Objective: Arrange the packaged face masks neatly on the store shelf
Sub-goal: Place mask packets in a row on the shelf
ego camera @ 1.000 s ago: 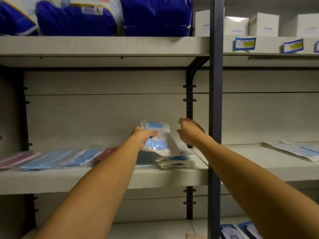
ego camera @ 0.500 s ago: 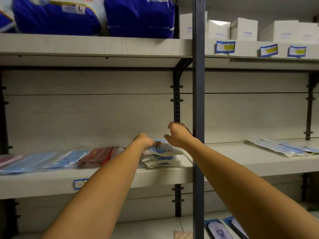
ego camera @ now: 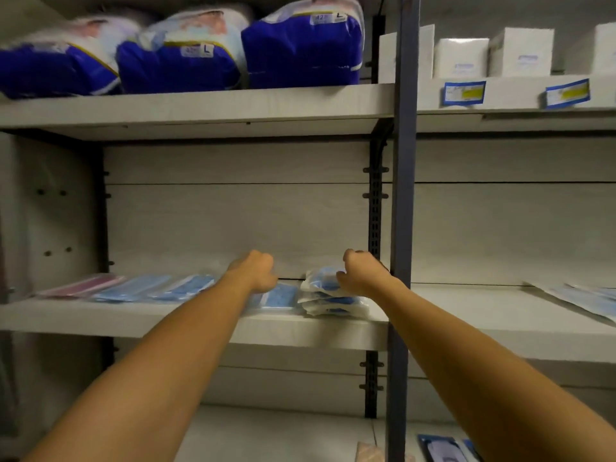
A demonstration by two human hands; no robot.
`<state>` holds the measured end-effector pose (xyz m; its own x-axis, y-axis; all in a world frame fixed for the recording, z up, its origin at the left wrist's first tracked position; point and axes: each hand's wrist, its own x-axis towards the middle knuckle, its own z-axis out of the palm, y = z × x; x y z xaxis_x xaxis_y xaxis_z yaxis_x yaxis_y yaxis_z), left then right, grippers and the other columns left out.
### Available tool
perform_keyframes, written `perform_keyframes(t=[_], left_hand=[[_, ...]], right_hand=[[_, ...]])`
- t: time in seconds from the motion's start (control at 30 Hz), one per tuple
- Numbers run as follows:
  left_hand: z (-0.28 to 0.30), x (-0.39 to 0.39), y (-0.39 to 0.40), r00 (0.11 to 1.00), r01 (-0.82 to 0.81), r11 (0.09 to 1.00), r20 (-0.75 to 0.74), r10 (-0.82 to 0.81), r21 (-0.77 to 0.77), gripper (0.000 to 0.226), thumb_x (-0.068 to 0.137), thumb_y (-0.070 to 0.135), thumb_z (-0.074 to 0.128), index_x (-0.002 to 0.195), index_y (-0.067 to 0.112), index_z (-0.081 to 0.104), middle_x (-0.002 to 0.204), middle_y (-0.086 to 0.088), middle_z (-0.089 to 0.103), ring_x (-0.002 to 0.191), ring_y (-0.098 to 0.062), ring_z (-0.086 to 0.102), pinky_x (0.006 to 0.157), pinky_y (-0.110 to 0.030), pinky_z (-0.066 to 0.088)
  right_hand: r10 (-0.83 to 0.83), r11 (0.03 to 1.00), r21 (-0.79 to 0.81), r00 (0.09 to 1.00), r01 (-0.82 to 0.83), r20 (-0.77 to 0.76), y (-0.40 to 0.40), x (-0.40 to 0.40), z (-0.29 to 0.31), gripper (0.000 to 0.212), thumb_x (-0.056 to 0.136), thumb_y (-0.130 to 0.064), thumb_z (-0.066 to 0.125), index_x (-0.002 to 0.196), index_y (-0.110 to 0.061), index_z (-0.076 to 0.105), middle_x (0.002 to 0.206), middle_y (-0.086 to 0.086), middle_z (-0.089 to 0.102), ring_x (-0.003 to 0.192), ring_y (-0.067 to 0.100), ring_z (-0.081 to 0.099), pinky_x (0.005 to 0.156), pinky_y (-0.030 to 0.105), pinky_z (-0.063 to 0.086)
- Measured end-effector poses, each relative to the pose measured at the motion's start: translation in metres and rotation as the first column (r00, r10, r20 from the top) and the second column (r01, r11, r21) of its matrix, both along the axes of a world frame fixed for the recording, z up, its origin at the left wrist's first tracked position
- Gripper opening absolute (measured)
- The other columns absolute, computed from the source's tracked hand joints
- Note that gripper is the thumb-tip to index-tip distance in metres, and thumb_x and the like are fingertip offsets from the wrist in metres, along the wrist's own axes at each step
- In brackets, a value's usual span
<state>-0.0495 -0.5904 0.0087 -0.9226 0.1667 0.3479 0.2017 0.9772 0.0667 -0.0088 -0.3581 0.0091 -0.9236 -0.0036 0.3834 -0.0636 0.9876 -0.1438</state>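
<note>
both arms reach into the middle shelf near the centre of the frame, and it reads like a sorting job: the person has a little stack of packaged face masks piled just left of the dark upright post, and a flat row of single packs laid side by side running off toward the left of the frame, blue ones plus a reddish pack at the far left end. the stack probably sits there as the supply pile, close to both hands so packs can be peeled off and dealt out along the row. the right hand is on the top of the stack with its grip curled down onto the upper pack, looks like it's pinching or steadying it, likely so the slippery plastic doesn't slide off. the left hand hovers over the newest blue pack right beside the stack, fingers curled under, but whether that grip actually has hold of the pack or is just knuckled above it can't be told from this angle. up in the top left are big blue bagged goods, and white boxes in the upper right, not part of this. more flat packs lie on the next bay at the right edge.
</note>
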Motion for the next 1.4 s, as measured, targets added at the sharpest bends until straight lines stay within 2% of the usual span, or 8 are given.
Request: perform_keyframes(t=[0.2, 0.37, 0.7, 0.83, 0.97, 1.07, 1.2, 1.4], left_hand=[[0.0, 0.037, -0.026, 0.999, -0.022, 0.996, -0.027, 0.02, -0.088, 0.038, 0.098, 0.043, 0.051, 0.112, 0.011, 0.065, 0.11, -0.013, 0.065, 0.095, -0.033, 0.063, 0.078, -0.036, 0.053], [0.002, 0.073, -0.043, 0.998, -0.045, 0.995, -0.045, 0.041, -0.092, 0.038, 0.096, 0.04, 0.052, 0.121, 0.013, 0.063, 0.122, -0.015, 0.062, 0.104, -0.034, 0.062, 0.077, -0.033, 0.048], [-0.014, 0.119, -0.059, 0.998, 0.045, 0.997, -0.039, -0.048, -0.065, 0.016, 0.094, 0.029, 0.05, 0.091, 0.014, 0.057, 0.105, -0.014, 0.064, 0.083, -0.03, 0.057, 0.066, -0.033, 0.044], [-0.025, 0.13, -0.051, 0.993, 0.097, 0.992, -0.065, -0.102, -0.077, 0.024, 0.095, 0.027, 0.047, 0.109, 0.013, 0.061, 0.106, -0.01, 0.064, 0.084, -0.027, 0.057, 0.074, -0.036, 0.053], [-0.033, 0.141, -0.033, 0.987, 0.121, 0.986, -0.094, -0.133, -0.115, 0.027, 0.093, 0.03, 0.051, 0.111, 0.015, 0.064, 0.109, -0.009, 0.067, 0.092, -0.027, 0.063, 0.074, -0.031, 0.05], [-0.038, 0.149, -0.009, 0.985, 0.169, 0.983, -0.034, -0.172, -0.069, 0.033, 0.093, 0.028, 0.052, 0.12, 0.013, 0.063, 0.122, -0.011, 0.063, 0.104, -0.03, 0.062, 0.084, -0.036, 0.053], [-0.038, 0.159, 0.034, 0.971, 0.239, 0.969, 0.001, -0.24, -0.059, 0.029, 0.093, 0.024, 0.051, 0.117, 0.014, 0.062, 0.112, -0.009, 0.063, 0.092, -0.026, 0.058, 0.075, -0.034, 0.051], [-0.032, 0.173, 0.119, 0.945, 0.327, 0.945, -0.001, -0.327, -0.023, 0.022, 0.091, 0.023, 0.049, 0.101, 0.015, 0.067, 0.101, -0.009, 0.064, 0.084, -0.028, 0.062, 0.078, -0.042, 0.057]], right_hand=[[0.035, 0.999, 0.024, 0.999, -0.035, 0.033, -0.002, 0.027, 0.0, 0.051, 0.097, -0.038, 0.059, 0.133, -0.004, 0.047, 0.126, 0.017, 0.057, 0.106, 0.033, 0.057, 0.087, 0.04, 0.052], [0.012, 1.0, 0.018, 0.998, -0.013, 0.059, -0.011, 0.055, -0.002, 0.044, 0.098, -0.027, 0.056, 0.135, -0.004, 0.047, 0.123, 0.016, 0.058, 0.105, 0.032, 0.059, 0.09, 0.043, 0.055], [-0.034, 0.997, 0.069, 0.998, 0.031, 0.051, -0.023, 0.109, -0.019, 0.04, 0.095, -0.025, 0.059, 0.129, -0.01, 0.046, 0.12, 0.011, 0.057, 0.098, 0.026, 0.058, 0.087, 0.039, 0.055], [-0.071, 0.996, 0.062, 0.997, 0.069, 0.037, -0.014, 0.128, -0.023, 0.042, 0.092, -0.021, 0.062, 0.13, -0.008, 0.048, 0.118, 0.012, 0.058, 0.099, 0.026, 0.06, 0.09, 0.039, 0.056], [-0.114, 0.989, 0.095, 0.993, 0.111, 0.025, -0.003, 0.153, -0.027, 0.043, 0.09, -0.02, 0.066, 0.128, -0.009, 0.049, 0.112, 0.01, 0.06, 0.094, 0.024, 0.06, 0.082, 0.035, 0.056], [-0.157, 0.982, 0.111, 0.987, 0.152, 0.034, 0.016, 0.17, -0.03, 0.04, 0.089, -0.02, 0.07, 0.123, -0.009, 0.052, 0.11, 0.009, 0.061, 0.093, 0.023, 0.06, 0.081, 0.033, 0.056], [-0.208, 0.974, 0.106, 0.976, 0.201, 0.061, 0.05, 0.188, -0.033, 0.039, 0.092, -0.012, 0.062, 0.129, -0.007, 0.052, 0.122, 0.012, 0.06, 0.105, 0.028, 0.06, 0.089, 0.034, 0.054], [-0.244, 0.963, 0.137, 0.967, 0.232, 0.077, 0.124, 0.21, -0.031, 0.031, 0.091, -0.007, 0.053, 0.122, -0.005, 0.051, 0.12, 0.013, 0.058, 0.095, 0.027, 0.056, 0.076, 0.033, 0.048]])
